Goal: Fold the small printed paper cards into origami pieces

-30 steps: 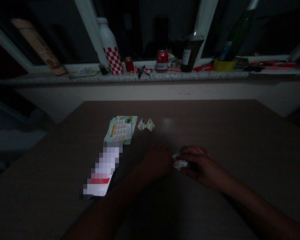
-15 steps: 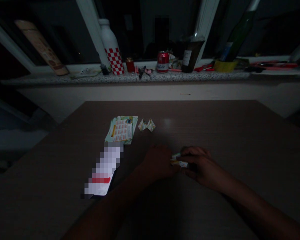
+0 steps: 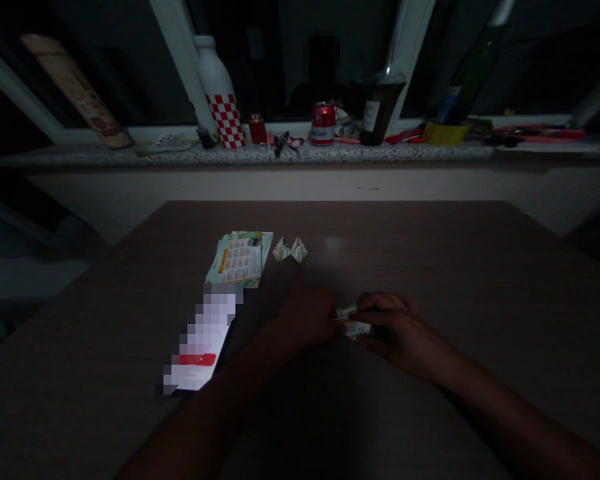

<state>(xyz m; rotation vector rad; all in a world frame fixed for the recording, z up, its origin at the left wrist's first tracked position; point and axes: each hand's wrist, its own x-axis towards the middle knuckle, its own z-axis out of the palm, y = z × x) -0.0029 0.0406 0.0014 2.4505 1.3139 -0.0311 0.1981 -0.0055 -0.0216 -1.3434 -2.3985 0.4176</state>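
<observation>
On a dark wood-grain desk [image 3: 430,257], right of centre and toward the near side, a small folded piece of printed paper [image 3: 359,327] is held low between two hands. Its right part is pinched by the fingers of the right hand [image 3: 399,333], which are bent and narrowly closed, the thumb on the near side. Its left end is met by the left hand [image 3: 306,317], seen from the back and in deep shadow; the fingers there are curled out of sight, and whether the paper is gripped by them cannot be told.

Beyond the left hand, a folded paper shape [image 3: 298,251] with two pointed halves is set down. Just left of it, a loose stack of printed leaflets [image 3: 241,262] is fanned slightly. Nearer, alongside the left forearm, a smartphone [image 3: 203,375] is laid face up, its screen lit and crossed by a red bar; most of the display is blurred out.

Along the speckled windowsill [image 3: 305,155], a white bottle with red checks [image 3: 224,107], a red can [image 3: 323,125] and a green glass bottle [image 3: 475,73] are lined up, the last seen behind a yellow roll [image 3: 445,133].
</observation>
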